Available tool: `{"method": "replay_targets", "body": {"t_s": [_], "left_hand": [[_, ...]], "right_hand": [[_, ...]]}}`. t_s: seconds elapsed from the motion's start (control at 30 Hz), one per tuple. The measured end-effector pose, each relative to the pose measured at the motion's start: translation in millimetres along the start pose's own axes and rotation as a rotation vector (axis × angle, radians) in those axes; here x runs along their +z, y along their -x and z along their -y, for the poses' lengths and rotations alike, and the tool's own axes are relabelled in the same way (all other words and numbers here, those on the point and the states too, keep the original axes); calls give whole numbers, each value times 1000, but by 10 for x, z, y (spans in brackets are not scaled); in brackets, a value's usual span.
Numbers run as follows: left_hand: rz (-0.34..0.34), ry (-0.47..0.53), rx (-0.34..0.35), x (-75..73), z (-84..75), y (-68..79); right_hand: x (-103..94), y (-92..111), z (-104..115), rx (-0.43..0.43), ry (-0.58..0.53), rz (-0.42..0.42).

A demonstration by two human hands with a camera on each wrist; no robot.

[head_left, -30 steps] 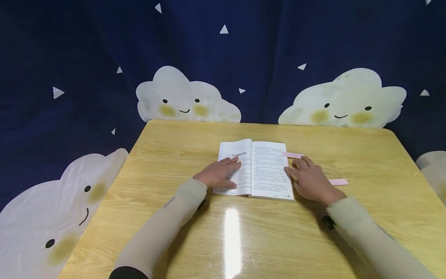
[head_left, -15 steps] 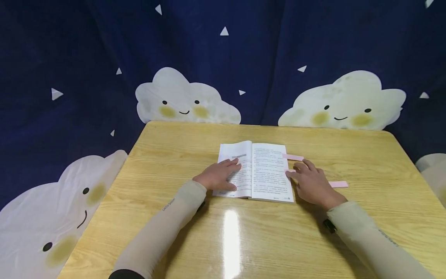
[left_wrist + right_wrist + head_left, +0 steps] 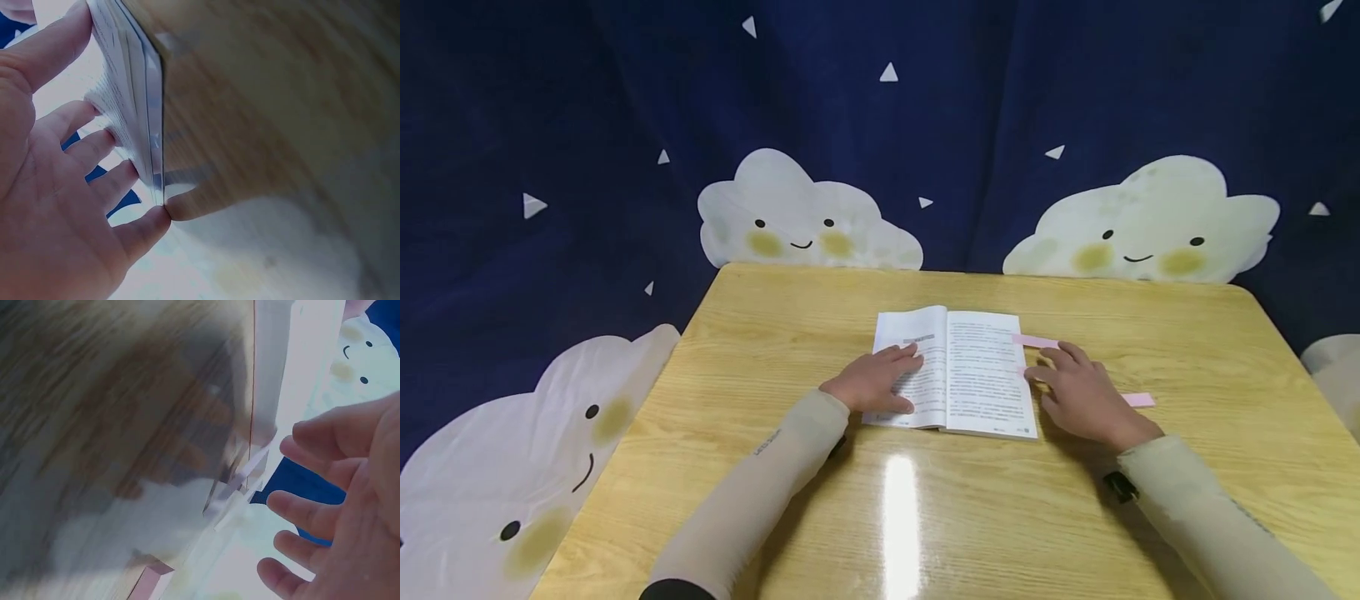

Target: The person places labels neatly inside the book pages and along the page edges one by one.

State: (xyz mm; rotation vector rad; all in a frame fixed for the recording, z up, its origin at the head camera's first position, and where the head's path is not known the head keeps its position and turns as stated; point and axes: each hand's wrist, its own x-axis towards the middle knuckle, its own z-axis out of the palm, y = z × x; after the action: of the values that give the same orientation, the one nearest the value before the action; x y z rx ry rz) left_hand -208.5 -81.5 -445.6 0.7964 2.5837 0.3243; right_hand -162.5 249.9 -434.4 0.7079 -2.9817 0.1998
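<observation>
The open book (image 3: 962, 372) lies near the middle of the tabletop's (image 3: 797, 312) far edge, the left hand (image 3: 874, 381) spread over its left page, apparently keeping it flat, the right hand (image 3: 1086, 400), loosely bent and pinching nothing visible, at the opposite page edge beside a pink paper strip (image 3: 1037, 341).

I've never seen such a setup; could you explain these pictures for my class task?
The left grip and right grip are a person's bare hands, no machine. The wide picture comes from a head camera, the close-ups from one on each wrist. An open book lies on a table, a pink strip jutting past its right edge and a pink piece farther right. The left grip rests on the left page; the right grip is at the right edge, but whether it pinches anything is unclear.
</observation>
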Motion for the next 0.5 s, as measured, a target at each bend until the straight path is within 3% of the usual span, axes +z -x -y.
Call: {"method": "replay_targets", "body": {"t_s": [0.27,0.5], "left_hand": [[4,-3,-5,-9,-36,3],[5,-22,-6,-15,-20,-7]], "right_hand": [[59,-40,52,5,30,-24],[40,-77,64,6,37,19]]}}
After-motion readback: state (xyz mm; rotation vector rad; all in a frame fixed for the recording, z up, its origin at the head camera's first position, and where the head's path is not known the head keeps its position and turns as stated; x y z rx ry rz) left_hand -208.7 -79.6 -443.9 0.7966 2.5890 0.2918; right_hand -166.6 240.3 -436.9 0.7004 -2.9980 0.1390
